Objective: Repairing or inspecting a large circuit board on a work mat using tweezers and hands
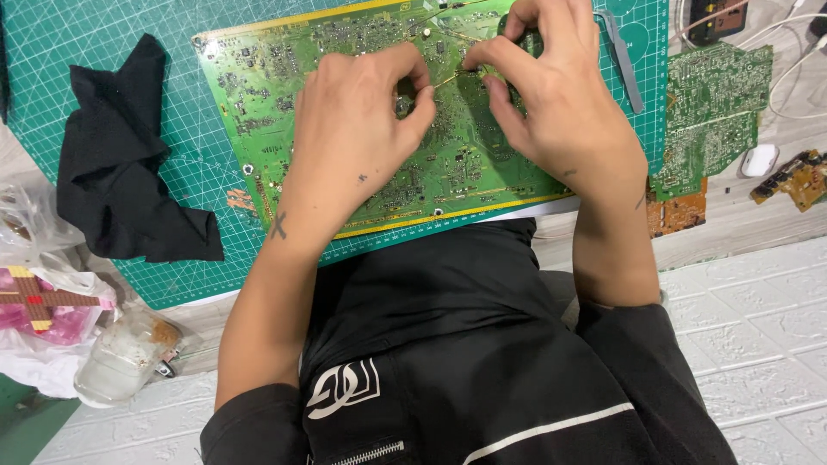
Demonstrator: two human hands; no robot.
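Note:
A large green circuit board point(258, 95) lies on a teal cutting mat point(103, 26). Both hands rest on the middle of the board. My left hand point(353, 129) pinches one end of a thin yellowish wire point(448, 79) between thumb and forefinger. My right hand point(551, 95) pinches the other end of that wire at its fingertips, close against the board's surface. What the wire joins to is hidden under the fingers.
A crumpled black cloth point(129, 164) lies on the mat's left. Grey tweezers point(622, 60) lie at the mat's right edge. A second green board point(711, 108), brown board pieces point(797, 176), a white earbud case point(760, 159) and cables sit right. A plastic jar point(125, 357) and bags sit lower left.

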